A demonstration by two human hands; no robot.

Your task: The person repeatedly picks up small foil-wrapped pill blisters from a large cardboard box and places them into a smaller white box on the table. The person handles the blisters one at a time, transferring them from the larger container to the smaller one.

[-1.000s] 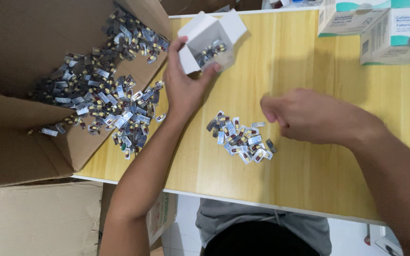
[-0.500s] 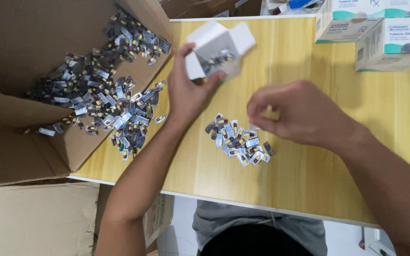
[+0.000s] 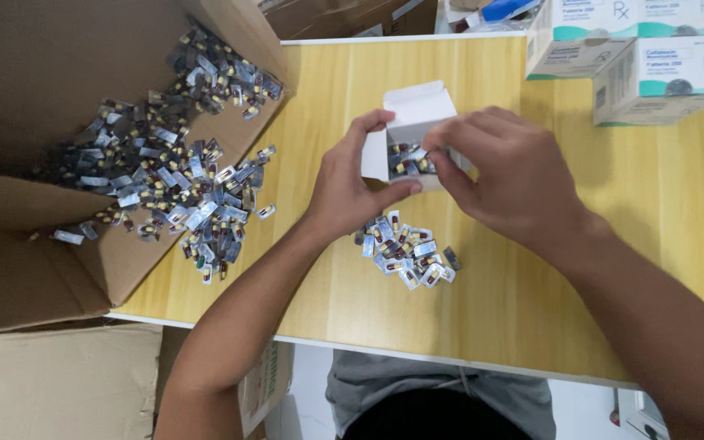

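My left hand (image 3: 354, 181) holds a small white carton (image 3: 414, 122) with its flap open, above the wooden table (image 3: 319, 90). Several small foil capsule packets sit inside the carton. My right hand (image 3: 503, 173) is at the carton's open mouth, its fingertips pinched on packets there. Just below both hands lies a small pile of capsule packets (image 3: 407, 248) on the table.
A large open cardboard box (image 3: 34, 244) lies at the left with a big heap of the same packets (image 3: 169, 171) spilling onto the table. White and teal medicine cartons (image 3: 653, 57) are stacked at the far right. Another cardboard box (image 3: 59, 383) stands below the table's edge.
My right hand rose from the small pile to the carton's mouth. My left hand brought the carton down and toward the middle of the table.
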